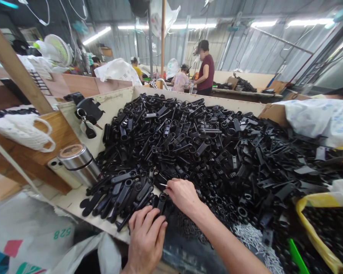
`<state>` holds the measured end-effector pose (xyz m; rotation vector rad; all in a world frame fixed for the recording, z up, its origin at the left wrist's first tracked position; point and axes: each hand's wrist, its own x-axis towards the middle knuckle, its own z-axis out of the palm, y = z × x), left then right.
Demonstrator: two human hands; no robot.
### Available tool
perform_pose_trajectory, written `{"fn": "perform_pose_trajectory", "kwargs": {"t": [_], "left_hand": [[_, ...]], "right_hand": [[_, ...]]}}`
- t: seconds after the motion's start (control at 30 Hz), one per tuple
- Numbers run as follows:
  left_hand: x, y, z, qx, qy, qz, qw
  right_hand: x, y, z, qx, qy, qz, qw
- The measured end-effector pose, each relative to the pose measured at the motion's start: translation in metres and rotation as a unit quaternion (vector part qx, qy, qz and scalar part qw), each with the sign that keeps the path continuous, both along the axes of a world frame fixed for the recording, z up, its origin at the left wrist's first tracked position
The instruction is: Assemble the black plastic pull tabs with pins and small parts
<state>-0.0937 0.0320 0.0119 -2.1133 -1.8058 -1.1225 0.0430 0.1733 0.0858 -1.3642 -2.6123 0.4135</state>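
My right hand (183, 195) is closed in a pinch on a thin silver metal pin (163, 185), which points left from the fingertips. Just below and to the left, my left hand (147, 233) has its fingers bent over a black plastic part (161, 202) with a ringed end; the palm side is hidden. Left of both hands lies a group of long black handle-like pieces (125, 190) with round ends. Behind them rises a large heap of similar black plastic parts (171, 133).
A steel flask (80, 163) and a keyring (87, 127) are at left. Flat black pieces (286, 171), silver pins (254, 239), a green strip (298, 257) and a yellow-edged sack (311, 232) lie right. A person in dark red (206, 70) stands at the back.
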Motion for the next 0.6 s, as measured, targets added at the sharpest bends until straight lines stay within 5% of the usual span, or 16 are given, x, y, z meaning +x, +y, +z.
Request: {"fn": "perform_pose_trajectory", "kwargs": {"t": [0.37,0.6], "left_hand": [[0.006,0.005,0.003,0.070,0.012,0.018,0.997],[-0.007,0.011,-0.002,0.106,0.055,-0.013,0.993]], "right_hand": [[0.017,-0.006,-0.002,0.010,-0.057,0.105,0.993],[0.069,-0.013,0.033,0.018,0.006,0.105,0.994]]}}
